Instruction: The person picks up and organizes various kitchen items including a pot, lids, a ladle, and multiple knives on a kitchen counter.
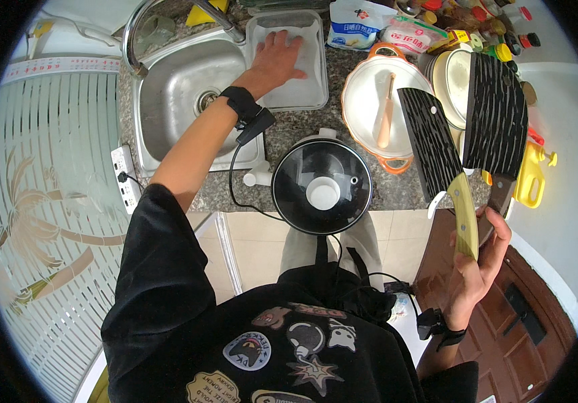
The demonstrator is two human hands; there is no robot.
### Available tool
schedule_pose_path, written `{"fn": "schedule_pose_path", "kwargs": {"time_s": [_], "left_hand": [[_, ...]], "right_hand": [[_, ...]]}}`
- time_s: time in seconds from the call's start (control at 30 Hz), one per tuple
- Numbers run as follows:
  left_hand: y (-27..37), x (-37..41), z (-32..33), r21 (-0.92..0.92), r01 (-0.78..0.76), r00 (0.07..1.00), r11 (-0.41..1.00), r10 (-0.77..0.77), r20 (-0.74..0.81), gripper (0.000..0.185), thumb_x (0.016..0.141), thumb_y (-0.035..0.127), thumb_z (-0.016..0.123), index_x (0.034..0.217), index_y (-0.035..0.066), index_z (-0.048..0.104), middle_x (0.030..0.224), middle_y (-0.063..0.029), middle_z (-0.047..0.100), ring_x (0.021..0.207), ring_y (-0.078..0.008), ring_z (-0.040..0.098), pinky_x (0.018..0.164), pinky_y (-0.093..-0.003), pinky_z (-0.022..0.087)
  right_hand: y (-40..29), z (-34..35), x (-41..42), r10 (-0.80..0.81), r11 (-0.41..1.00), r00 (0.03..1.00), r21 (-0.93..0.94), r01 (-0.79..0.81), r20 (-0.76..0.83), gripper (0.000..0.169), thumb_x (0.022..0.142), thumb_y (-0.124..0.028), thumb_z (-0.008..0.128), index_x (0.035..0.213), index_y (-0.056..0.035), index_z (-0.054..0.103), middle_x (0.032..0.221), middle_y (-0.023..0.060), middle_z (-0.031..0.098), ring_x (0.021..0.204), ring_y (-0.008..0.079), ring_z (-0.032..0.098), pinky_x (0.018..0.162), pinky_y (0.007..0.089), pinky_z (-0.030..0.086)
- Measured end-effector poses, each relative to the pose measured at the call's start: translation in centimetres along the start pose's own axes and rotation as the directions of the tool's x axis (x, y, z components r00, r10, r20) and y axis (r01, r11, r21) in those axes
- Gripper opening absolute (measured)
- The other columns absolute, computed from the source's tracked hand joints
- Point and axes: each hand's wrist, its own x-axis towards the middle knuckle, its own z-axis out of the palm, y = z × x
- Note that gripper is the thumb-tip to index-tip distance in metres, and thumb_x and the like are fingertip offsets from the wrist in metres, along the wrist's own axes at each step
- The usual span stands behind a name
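Observation:
My right hand [475, 267] grips two cleavers by their handles, both blades pointing up and away from me. One cleaver [432, 136] has a yellowish handle; the larger cleaver [498, 116] behind it has a dark brown handle. Their blades are black with a wavy pattern. My left hand [276, 63] lies palm down with fingers spread on a clear plastic container [314, 95] beside the sink; whether its fingers hold anything beneath is hidden. An orange-rimmed white pot [362, 108] holds a small tool with a pinkish handle [385, 123]. Near me stands a black electric pot with a glass lid [321, 186].
The steel sink [178, 95] and its faucet [130, 50] are at the left. Stacked bowls [457, 75], seasoning bags [357, 25] and several bottles crowd the back right. A yellow jug [530, 176] stands at the right edge. A power strip [125, 179] lies left of the sink.

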Motion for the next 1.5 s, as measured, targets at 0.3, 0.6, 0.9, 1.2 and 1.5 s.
{"fn": "schedule_pose_path", "kwargs": {"time_s": [0.3,0.6,0.9,1.2,1.5], "left_hand": [[-0.8,0.4,1.6,0.023,0.015,0.989,1.0,-0.011,-0.146,0.084,0.074,0.04,0.079,0.142,0.014,0.038,0.139,-0.0304,0.035,0.13,-0.0541,0.033,0.104,-0.0607,0.033],[3.5,-1.2,-2.2,-0.101,-0.111,0.983,0.989,0.124,0.135,0.058,0.087,0.035,0.065,0.133,0.006,0.047,0.137,-0.0322,0.038,0.125,-0.0507,0.041,0.103,-0.051,0.041],[4.1,-2.4,-2.2,-0.146,-0.079,0.989,0.986,0.095,0.111,0.056,0.091,0.033,0.06,0.135,0.004,0.044,0.14,-0.0321,0.036,0.127,-0.0512,0.039,0.104,-0.0514,0.04],[0.7,-4.7,-2.1,0.043,-0.153,0.98,0.987,0.146,0.139,0.042,0.091,0.025,0.058,0.129,0.007,0.052,0.139,-0.0216,0.043,0.131,-0.0377,0.041,0.108,-0.0539,0.035],[1.9,-5.9,-6.0,0.33,-0.227,0.943,0.916,0.123,0.308,0.018,0.09,0.023,0.057,0.089,0.008,0.068,0.095,-0.0077,0.066,0.116,-0.0284,0.055,0.108,-0.0664,0.025]], "right_hand": [[0.2,-0.5,0.1,-0.002,0.999,1.0,0.032,0.002,-0.007,0.069,0.059,0.005,0.047,0.128,-0.0019,0.045,0.122,0.0128,0.047,0.097,0.0202,0.055,0.081,0.0299,0.049],[0.5,-0.7,0.3,0.002,1.0,1.0,0.031,-0.002,0.002,0.068,0.059,0.004,0.048,0.127,-0.0021,0.045,0.121,0.0128,0.046,0.103,0.0208,0.053,0.088,0.0308,0.048],[0.4,0.0,0.3,-0.008,1.0,0.999,-0.009,0.008,-0.044,0.069,0.062,-0.005,0.051,0.131,-0.0028,0.045,0.121,0.0128,0.047,0.086,0.0213,0.055,0.077,0.03,0.047],[-0.5,0.1,-0.2,0.005,0.998,0.999,0.061,-0.007,0.031,0.067,0.06,0.004,0.047,0.127,-0.0019,0.046,0.122,0.0129,0.047,0.101,0.0209,0.054,0.085,0.0302,0.048],[-1.4,0.9,-0.7,-0.074,0.994,0.99,0.09,0.063,0.12,0.067,0.06,0.004,0.047,0.126,-0.0016,0.047,0.118,0.011,0.047,0.092,0.0187,0.054,0.077,0.029,0.047]]}}
